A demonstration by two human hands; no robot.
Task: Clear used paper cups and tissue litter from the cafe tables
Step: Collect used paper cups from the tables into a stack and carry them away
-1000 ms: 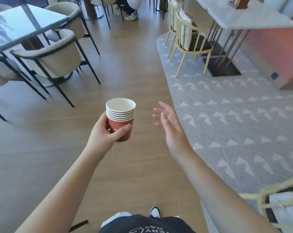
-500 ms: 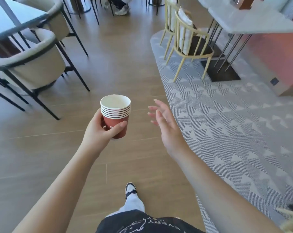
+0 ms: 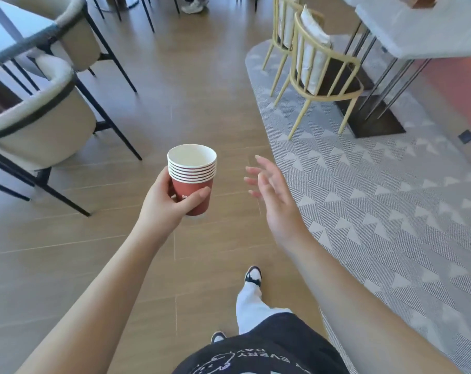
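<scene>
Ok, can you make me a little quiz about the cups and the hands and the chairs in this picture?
1. True or false: the right hand is holding something.
2. Which hand grips the stack of paper cups? A) left hand B) right hand C) both
3. Fill in: the yellow chairs stand on the patterned grey ____.

Key: 1 false; 2 A; 3 rug.

Bright even daylight, soft chair shadows, wide-angle bending and blur at edges.
</scene>
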